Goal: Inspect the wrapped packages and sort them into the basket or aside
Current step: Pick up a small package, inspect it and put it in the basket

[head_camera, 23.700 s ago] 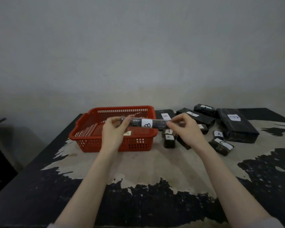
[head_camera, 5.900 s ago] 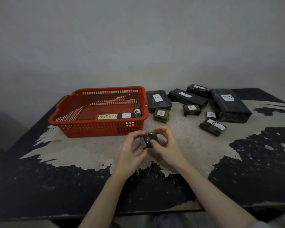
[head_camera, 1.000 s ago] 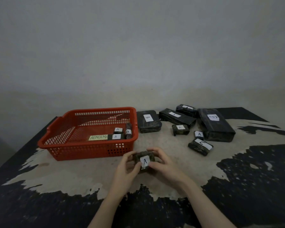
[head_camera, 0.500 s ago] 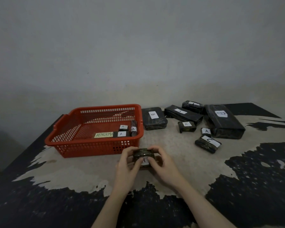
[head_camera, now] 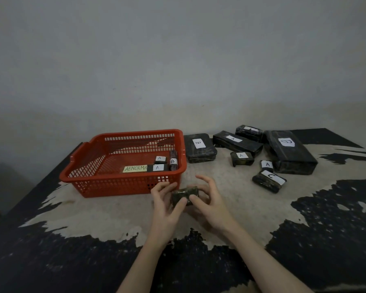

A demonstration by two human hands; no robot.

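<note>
A small dark wrapped package point(head_camera: 185, 195) is held between both hands just in front of the red basket point(head_camera: 106, 180). My left hand point(head_camera: 166, 205) pinches its left end and my right hand point(head_camera: 209, 205) pinches its right end, thumbs on the near face. Its label is turned out of sight. The basket holds a yellow-green ABNORMAL label point(head_camera: 135, 168), two small packages marked A point(head_camera: 158, 167) and a slim roll marked B point(head_camera: 173, 160).
Right of the basket lie several wrapped packages: a B box point(head_camera: 199, 147), a long A box point(head_camera: 237, 142), a large box point(head_camera: 290, 152), small A packages point(head_camera: 241, 158), a C package point(head_camera: 269, 180). The table point(head_camera: 106, 216) is worn, with black patches.
The package has been rotated in my hands, so its A label no longer faces me. My view has shifted slightly; the packages on the table and in the basket have stayed put.
</note>
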